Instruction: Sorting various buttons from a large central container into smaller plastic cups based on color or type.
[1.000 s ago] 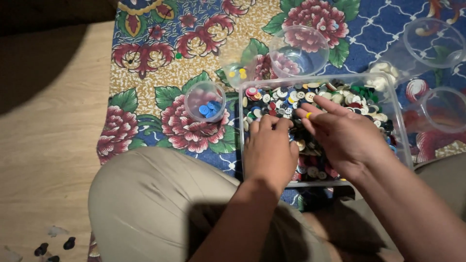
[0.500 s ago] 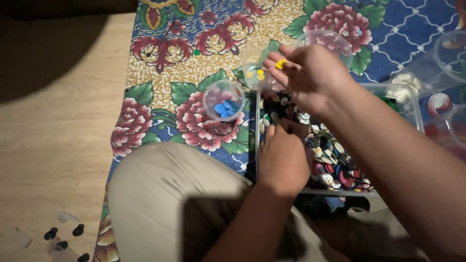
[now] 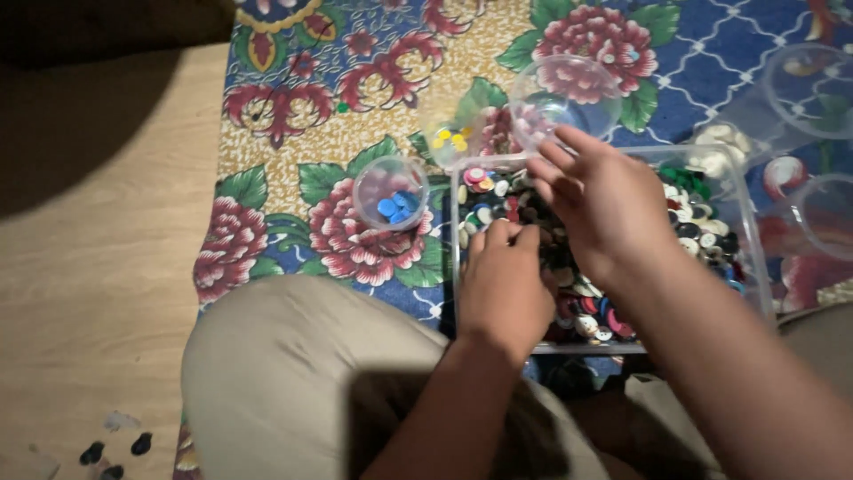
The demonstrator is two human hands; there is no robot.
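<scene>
buttons (image 3: pixel 577 284) under both hands

— Did you have any package, label, sign or screen in front of you?
— No, you had none in view.
</scene>
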